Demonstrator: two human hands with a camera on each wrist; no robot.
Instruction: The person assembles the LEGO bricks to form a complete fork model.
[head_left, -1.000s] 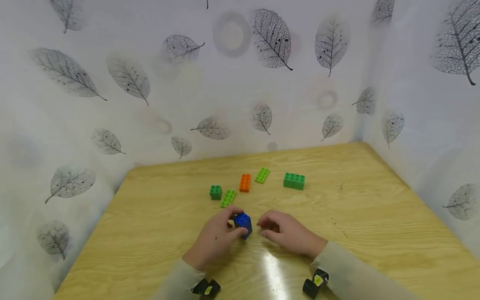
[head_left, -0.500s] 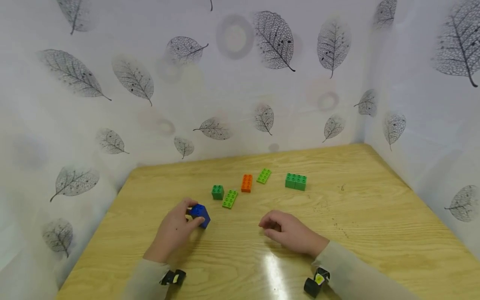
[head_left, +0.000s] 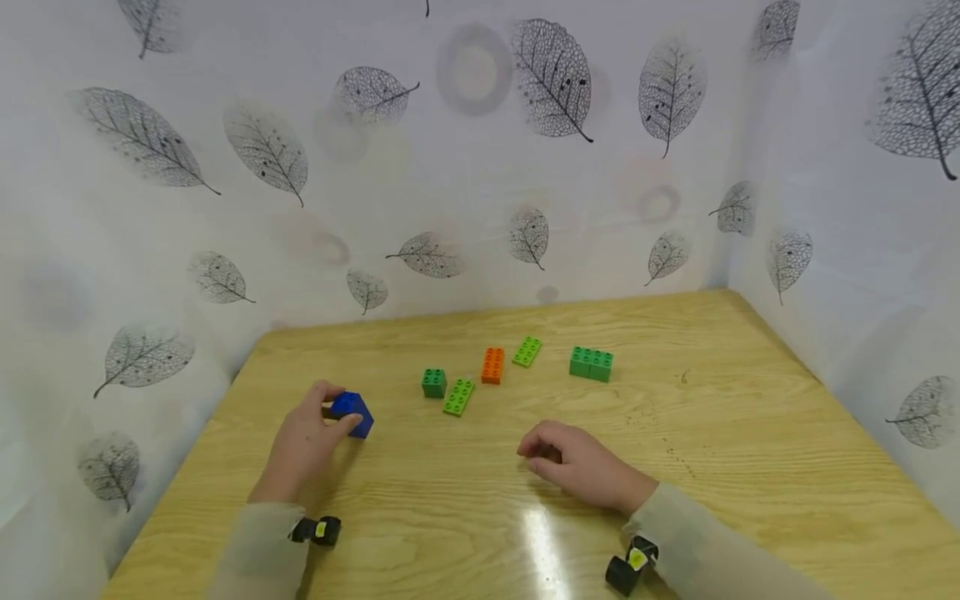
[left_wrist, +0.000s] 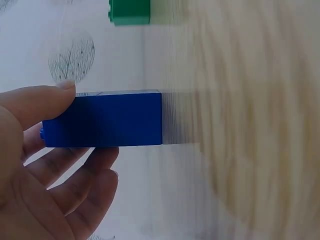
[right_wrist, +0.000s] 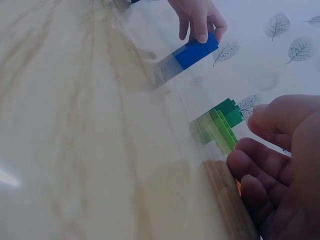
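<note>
My left hand (head_left: 303, 437) pinches a tall blue building brick (head_left: 356, 414) between thumb and fingers at the left of the table. Its studs face up in the head view. In the left wrist view the blue brick (left_wrist: 107, 120) appears to stand on the tabletop, its reflection beside its base. My right hand (head_left: 581, 467) rests at the table's right of centre, fingers loosely curled around nothing. Closest to the left hand among the loose bricks is a small dark green brick (head_left: 433, 383), with a flat lime green brick (head_left: 459, 397) beside it.
Farther back on the wooden table (head_left: 465, 517) lie an orange brick (head_left: 492, 366), another lime green brick (head_left: 527, 352) and two green bricks side by side (head_left: 591, 364). A leaf-patterned curtain (head_left: 450, 192) borders the table's back and sides.
My left hand has carried the blue brick leftward and somewhat back, from near the right hand to the table's left part. The right hand and other bricks have stayed put.
</note>
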